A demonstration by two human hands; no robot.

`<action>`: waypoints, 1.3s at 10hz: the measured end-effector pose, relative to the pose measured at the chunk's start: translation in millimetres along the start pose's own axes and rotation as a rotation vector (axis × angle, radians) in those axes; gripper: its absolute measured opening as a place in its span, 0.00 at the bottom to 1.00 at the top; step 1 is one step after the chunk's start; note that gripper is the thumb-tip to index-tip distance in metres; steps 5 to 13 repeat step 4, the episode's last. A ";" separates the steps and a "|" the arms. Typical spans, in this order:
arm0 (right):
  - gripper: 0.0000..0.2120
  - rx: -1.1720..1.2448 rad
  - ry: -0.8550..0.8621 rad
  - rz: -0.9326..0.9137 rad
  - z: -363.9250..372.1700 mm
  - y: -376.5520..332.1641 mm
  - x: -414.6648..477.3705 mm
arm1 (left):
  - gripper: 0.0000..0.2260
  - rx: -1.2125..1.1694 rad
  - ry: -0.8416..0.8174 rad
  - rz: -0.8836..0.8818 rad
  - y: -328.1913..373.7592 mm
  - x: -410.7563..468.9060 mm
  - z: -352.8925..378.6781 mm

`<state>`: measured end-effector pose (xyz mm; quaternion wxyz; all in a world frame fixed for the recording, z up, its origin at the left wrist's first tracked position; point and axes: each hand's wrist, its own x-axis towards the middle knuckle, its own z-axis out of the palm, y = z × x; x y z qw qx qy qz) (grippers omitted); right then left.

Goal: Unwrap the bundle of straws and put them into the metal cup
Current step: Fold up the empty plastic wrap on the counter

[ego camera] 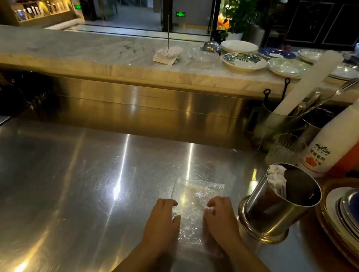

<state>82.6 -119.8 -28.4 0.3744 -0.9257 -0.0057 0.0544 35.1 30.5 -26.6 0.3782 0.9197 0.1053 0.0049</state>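
A: Setting first. Dim bar, steel worktop [75, 179] with strong glare streaks; a marble counter [70, 49] runs behind it, carrying plates.

B: Where are the task items?

A: Metal cup [279, 203] stands on a round base at the right side of the worktop, tilted a little in this wide view. White paper-wrapped straws [277, 179] stand inside it, leaning against the left wall, tops above the rim. A clear plastic wrapper [194, 207] lies flat on the steel, just left of the cup.

B: Hands?

A: Both down on the wrapper. Left hand [163, 221] rests palm down on its left edge, fingers loosely curled, gripping nothing that I can see. Right hand [219, 220] presses on its right edge, fingers bent; a small white bit shows at the fingertips, too blurred to name. Whether it pinches the plastic, I cannot tell.

B: Surroundings?

A: Stacked plates [355, 220] right of the cup. White squeeze bottle [335, 139] behind it, beside a glass jug holding long spoons.
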 end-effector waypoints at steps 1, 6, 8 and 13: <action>0.13 -0.227 -0.025 -0.053 1.3 3.1 1.5 | 0.15 0.282 -0.014 0.091 -8.3 2.4 4.4; 0.23 -0.418 -0.126 -0.142 -7.2 6.6 9.7 | 0.23 0.430 -0.093 0.199 -12.7 12.2 -1.7; 0.23 -0.418 -0.126 -0.142 -7.2 6.6 9.7 | 0.23 0.430 -0.093 0.199 -12.7 12.2 -1.7; 0.23 -0.418 -0.126 -0.142 -7.2 6.6 9.7 | 0.23 0.430 -0.093 0.199 -12.7 12.2 -1.7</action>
